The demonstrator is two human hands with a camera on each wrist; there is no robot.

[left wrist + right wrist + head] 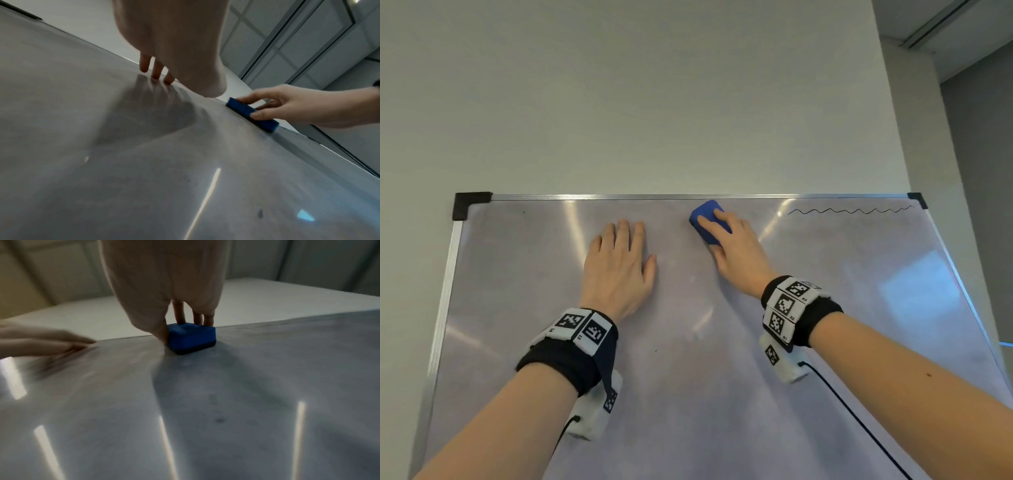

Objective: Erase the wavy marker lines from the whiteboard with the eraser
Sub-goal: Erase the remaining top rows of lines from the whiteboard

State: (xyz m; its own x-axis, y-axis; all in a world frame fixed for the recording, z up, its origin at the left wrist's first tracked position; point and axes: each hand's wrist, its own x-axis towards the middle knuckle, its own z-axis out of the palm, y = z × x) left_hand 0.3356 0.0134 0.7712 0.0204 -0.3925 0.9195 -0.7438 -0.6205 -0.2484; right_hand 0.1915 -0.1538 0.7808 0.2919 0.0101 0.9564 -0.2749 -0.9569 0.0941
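A whiteboard (688, 377) with an aluminium frame hangs on the wall. One black wavy marker line (849, 211) runs along its top right edge. My right hand (736, 250) grips a blue eraser (707, 212) and holds it flat against the board near the top middle, left of the line. In the right wrist view the eraser (192, 339) sits on its dark felt base under my fingers (180, 313). My left hand (619, 267) lies flat on the board with straight fingers, left of the eraser. The left wrist view shows the eraser (251, 112) held by the right hand (308, 105).
Black plastic corners (470, 204) cap the board's top edge. A bare pale wall (654, 102) rises above it. A black cable (859, 421) trails from my right wristband across the board. Glare streaks (575, 226) mark the shiny surface.
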